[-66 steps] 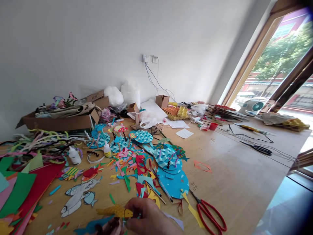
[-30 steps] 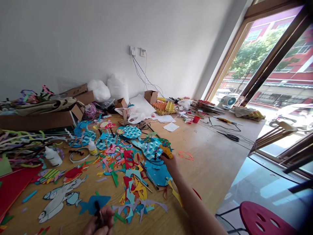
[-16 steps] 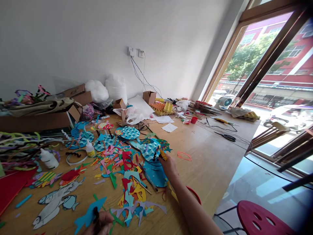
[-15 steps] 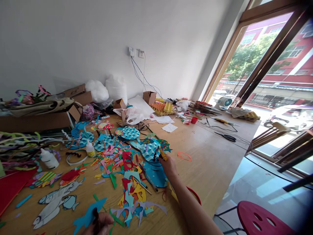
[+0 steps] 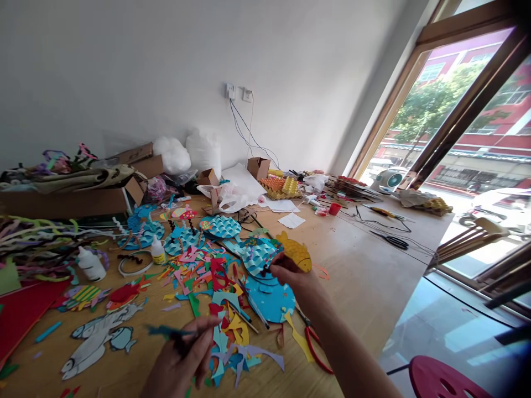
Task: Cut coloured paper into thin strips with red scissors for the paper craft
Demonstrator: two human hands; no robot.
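My right hand pinches a yellow paper fish, its drawn broad side showing, above a blue wavy egg-carton base. Beside those fingertips is a dark curled pipe cleaner; I cannot tell whether they touch it. My left hand, partly blurred, is closed on a blue paper cutout seen nearly edge-on, with a dark fuzzy piece against it. A round blue disc lies below the right hand. Near the right forearm are red-handled scissors, partly hidden by the arm.
Coloured paper scraps spread over the table's middle. White glue bottles, paper fish cutouts and pipe cleaners lie left. Black scissors and a glue gun with cords lie right. A red stool stands beside the table.
My left hand has come up and right from the bottom edge, tilting the blue cutout nearly edge-on. My right hand has shifted right, and the yellow fish now shows its broad side.
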